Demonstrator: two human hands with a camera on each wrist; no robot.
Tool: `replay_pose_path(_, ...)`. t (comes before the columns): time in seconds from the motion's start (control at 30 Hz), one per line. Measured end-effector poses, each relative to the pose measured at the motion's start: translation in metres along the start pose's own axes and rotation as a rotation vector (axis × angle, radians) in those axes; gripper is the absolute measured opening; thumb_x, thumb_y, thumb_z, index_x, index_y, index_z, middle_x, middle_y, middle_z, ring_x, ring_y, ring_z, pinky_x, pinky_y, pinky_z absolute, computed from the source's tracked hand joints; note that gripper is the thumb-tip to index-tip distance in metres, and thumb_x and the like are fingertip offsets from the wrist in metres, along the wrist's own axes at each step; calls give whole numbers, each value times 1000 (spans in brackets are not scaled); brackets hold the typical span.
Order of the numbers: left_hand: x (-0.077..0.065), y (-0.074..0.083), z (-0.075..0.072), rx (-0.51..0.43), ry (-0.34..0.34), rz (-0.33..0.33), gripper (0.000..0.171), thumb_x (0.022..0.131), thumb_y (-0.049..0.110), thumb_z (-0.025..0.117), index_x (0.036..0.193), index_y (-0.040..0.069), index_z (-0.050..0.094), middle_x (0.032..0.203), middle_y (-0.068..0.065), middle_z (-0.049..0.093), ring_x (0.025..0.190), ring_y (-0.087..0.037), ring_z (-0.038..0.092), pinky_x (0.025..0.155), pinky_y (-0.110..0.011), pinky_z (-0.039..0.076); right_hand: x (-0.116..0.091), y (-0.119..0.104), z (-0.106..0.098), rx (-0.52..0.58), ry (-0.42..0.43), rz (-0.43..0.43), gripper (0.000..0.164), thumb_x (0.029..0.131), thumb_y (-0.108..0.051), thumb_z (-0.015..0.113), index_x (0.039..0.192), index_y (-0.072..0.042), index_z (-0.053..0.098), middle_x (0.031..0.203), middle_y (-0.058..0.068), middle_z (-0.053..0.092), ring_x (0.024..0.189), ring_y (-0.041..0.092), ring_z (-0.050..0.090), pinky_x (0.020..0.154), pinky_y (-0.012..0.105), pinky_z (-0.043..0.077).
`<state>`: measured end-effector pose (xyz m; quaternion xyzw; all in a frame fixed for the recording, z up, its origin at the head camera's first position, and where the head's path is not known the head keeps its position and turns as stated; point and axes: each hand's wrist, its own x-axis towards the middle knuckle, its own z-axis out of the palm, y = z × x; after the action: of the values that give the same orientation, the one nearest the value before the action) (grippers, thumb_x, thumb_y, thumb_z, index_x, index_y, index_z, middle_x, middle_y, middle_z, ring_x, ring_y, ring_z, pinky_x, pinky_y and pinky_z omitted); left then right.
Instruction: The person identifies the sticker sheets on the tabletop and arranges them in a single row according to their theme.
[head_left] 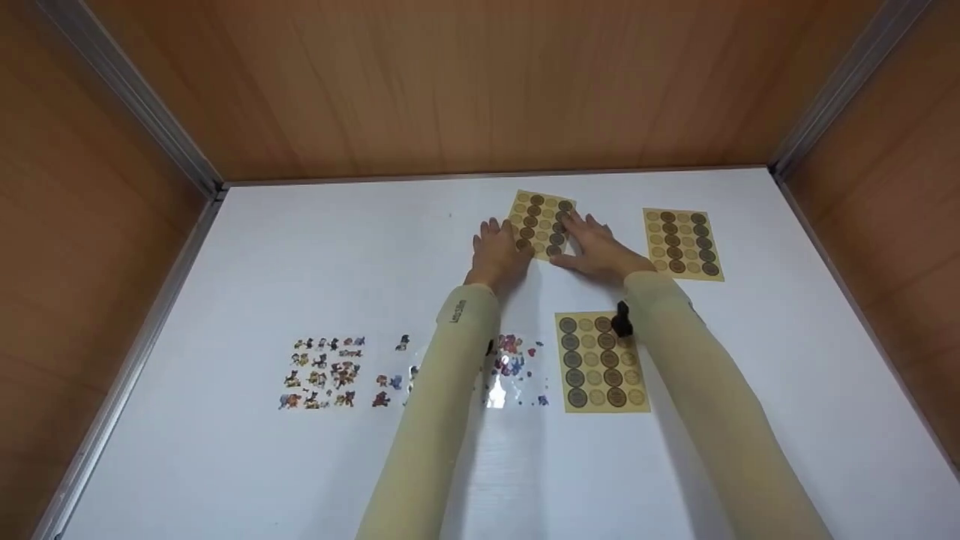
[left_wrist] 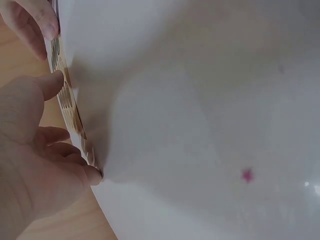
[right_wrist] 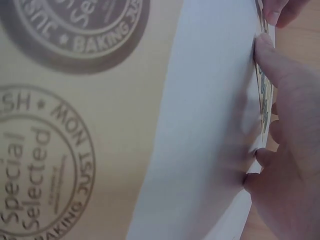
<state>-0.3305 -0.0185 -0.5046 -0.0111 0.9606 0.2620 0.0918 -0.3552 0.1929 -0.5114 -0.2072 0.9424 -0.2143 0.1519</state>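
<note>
A tan sheet of round brown and beige stickers [head_left: 544,224] lies slightly turned on the white table near the back wall. My left hand [head_left: 501,255] rests at its left edge, thumb by the near corner and fingers spread along the table. On the opposite side, my right hand [head_left: 600,247] touches the right edge with extended fingers, its thumb at the near right corner. In the right wrist view the thumb [right_wrist: 272,60] meets the sheet's edge. The left wrist view shows the left thumb [left_wrist: 50,85] over the sheet, seen nearly edge-on.
A second round-sticker sheet [head_left: 682,244] lies at the back right, and a third [head_left: 592,375] sits beside the right forearm. Clear sheets with small colourful cartoon stickers [head_left: 322,373] lie front left, partly under the left forearm. Wooden walls [head_left: 480,90] enclose the table.
</note>
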Motion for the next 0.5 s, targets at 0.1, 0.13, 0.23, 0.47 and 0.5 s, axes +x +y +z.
replay_pose_path(0.1, 3, -2, 2, 16, -2, 3, 73, 104, 42, 53, 160, 3, 26, 167, -20, 13, 155, -33, 7, 125, -44, 6, 0, 0, 0, 10, -15, 17, 97, 97, -55, 61, 163, -6, 9, 169, 14, -1, 153, 40, -4, 123, 56, 1)
replay_pose_path(0.13, 4, -2, 3, 23, -7, 2, 75, 104, 43, 53, 160, 2, 25, 167, -21, 12, 155, -33, 6, 125, -43, 5, 0, 0, -1, 14, -20, 22, 98, 97, -55, 61, 163, -6, 8, 169, 13, -2, 153, 40, -5, 123, 56, 0)
replay_pose_path(0.23, 5, -3, 4, 23, -15, -4, 80, 103, 46, 55, 159, -1, 23, 167, -22, 11, 155, -33, 4, 125, -42, 3, 1, 1, -1, 24, -44, 32, 100, 96, -56, 62, 163, -7, 6, 169, 12, -3, 153, 39, -6, 123, 56, -2)
replay_pose_path(0.47, 4, -2, 5, 35, -45, -1, 97, 97, 56, 61, 159, -4, 18, 167, -22, 8, 155, -33, 3, 125, -42, 2, 2, 8, -1, 32, -82, 6, 105, 94, -59, 64, 164, -11, 3, 169, 12, -9, 153, 37, -9, 123, 53, -4)
replay_pose_path(0.5, 3, -2, 5, 42, -46, -1, 100, 95, 57, 63, 159, -4, 17, 167, -23, 8, 155, -33, 3, 125, -43, 2, 2, 8, -1, 30, -86, -7, 106, 93, -58, 65, 164, -11, 3, 168, 13, -10, 153, 38, -10, 123, 54, -4)
